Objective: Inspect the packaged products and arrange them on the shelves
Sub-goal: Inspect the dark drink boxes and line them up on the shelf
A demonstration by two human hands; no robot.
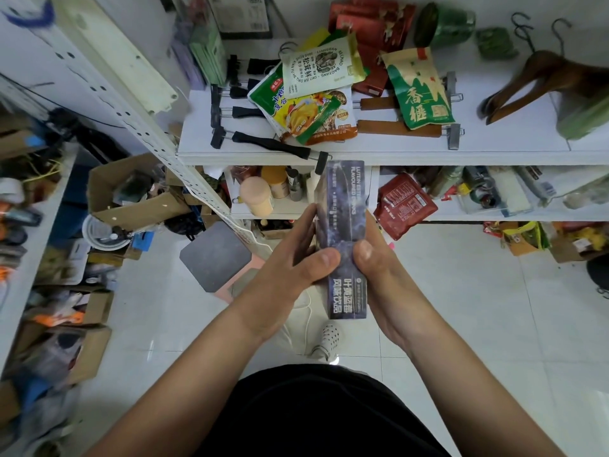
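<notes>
A long dark blue drink box (342,222) with white lettering is held upright in front of the shelves, in mid-air above the floor. My left hand (293,262) grips its left side, thumb on the front face. My right hand (379,268) grips the right side, thumb pressed on the front too. On the upper white shelf (230,153) lie several packets: a green and yellow pouch (309,113), a pale mushroom-print pouch (319,67) and a green and tan bag (417,90). A red pouch (403,206) leans on the lower shelf.
Wooden clip hangers (402,127) and black-handled hangers (273,143) lie on the upper shelf, red boxes (372,24) at its back. Bottles and jars (260,192) stand on the lower shelf. Open cardboard boxes (131,192) and a grey-topped stool (217,255) crowd the tiled floor at left.
</notes>
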